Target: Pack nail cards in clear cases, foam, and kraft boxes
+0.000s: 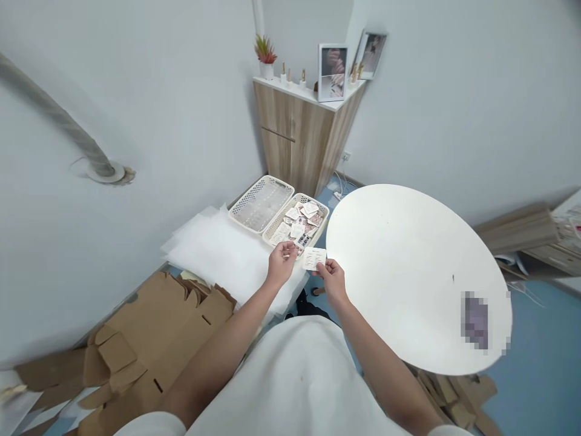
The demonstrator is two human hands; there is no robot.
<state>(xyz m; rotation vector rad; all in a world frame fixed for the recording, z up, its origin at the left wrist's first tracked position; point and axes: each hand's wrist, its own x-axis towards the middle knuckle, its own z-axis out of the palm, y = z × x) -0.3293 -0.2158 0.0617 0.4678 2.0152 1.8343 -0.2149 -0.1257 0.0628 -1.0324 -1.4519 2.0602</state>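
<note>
A small white card with printed lines [312, 258] is held by its lower right corner in my right hand [333, 278], thumb on its face. Just left of the card, my left hand [282, 260] is raised at the front edge of a cream basket [325, 219], its fingers slightly curled and apart, with nothing visible between them. Many similar cards [298, 230] lie loosely piled in that basket. Touching it on the left is a second cream basket [233, 212] with clear plastic inside.
White sheets [213, 242] lie stacked under and left of the baskets, with flattened brown cardboard [158, 315] nearer on the left. A round white table [408, 242] stands at the right. Behind is a wooden cabinet [299, 130] bearing a picture frame [333, 72] and a plant [265, 57].
</note>
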